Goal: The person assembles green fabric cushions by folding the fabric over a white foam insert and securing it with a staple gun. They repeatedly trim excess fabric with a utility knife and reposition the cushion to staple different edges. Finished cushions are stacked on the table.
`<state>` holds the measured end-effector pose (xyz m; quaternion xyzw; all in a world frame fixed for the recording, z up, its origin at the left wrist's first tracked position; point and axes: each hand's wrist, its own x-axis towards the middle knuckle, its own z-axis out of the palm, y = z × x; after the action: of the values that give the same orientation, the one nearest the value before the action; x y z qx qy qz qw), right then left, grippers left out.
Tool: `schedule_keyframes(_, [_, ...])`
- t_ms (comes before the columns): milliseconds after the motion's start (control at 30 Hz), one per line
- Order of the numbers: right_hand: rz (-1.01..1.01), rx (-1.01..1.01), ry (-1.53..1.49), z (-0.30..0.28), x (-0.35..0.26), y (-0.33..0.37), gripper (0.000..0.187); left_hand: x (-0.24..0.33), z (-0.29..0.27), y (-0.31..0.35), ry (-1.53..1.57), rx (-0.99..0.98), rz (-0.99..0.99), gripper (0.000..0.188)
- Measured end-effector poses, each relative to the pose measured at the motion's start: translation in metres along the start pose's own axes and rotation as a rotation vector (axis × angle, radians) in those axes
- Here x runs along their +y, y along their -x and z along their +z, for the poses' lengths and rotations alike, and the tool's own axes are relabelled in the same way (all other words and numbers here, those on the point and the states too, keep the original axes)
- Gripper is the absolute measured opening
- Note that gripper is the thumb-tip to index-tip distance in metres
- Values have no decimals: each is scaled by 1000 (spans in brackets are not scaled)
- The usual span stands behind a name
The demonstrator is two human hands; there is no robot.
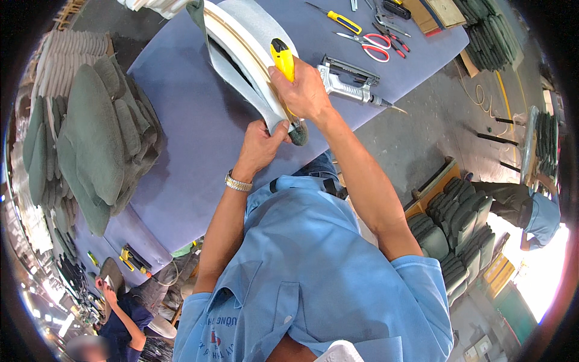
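Observation:
A curved, padded cushion piece (pixel 256 67) with grey-green fabric and a pale inner edge lies across the table in front of me. My left hand (pixel 263 143) pinches the fabric at its near end, thumb on top. My right hand (pixel 304 90) is wrapped round a yellow utility knife (pixel 282 59), held over the near part of the cushion piece. The knife's lower end is close to the fabric edge; whether the blade touches it I cannot tell. Just right of my right hand lies a silver staple gun (pixel 348 83).
Red-handled scissors (pixel 375 47), a yellow screwdriver (pixel 344 22) and pliers (pixel 395 41) lie on the blue table (pixel 181 157). Grey-green padded pieces (pixel 99 133) are heaped at left. More padded pieces (pixel 461 223) stand at right. Other people work at lower left and far right.

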<state>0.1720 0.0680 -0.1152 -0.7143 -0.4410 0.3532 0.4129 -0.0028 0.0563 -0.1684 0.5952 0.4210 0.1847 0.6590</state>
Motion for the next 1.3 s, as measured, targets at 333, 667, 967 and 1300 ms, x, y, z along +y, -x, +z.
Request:
schedule_keyframes(333, [6, 4, 24, 8, 6, -13, 42, 0, -1, -11, 35, -30, -18, 28])
schedule_keyframes(667, [24, 10, -27, 10, -4, -14, 41, 4, -10, -10, 54, -80, -10, 27])
schedule_keyframes(967, [-5, 20, 30, 8, 3, -28, 44, 1, -14, -15, 46, -87, -75, 24])
schedule_keyframes(1300, [-46, -90, 10, 4, -10, -7, 51, 0, -7, 21, 415, 12, -58, 38])
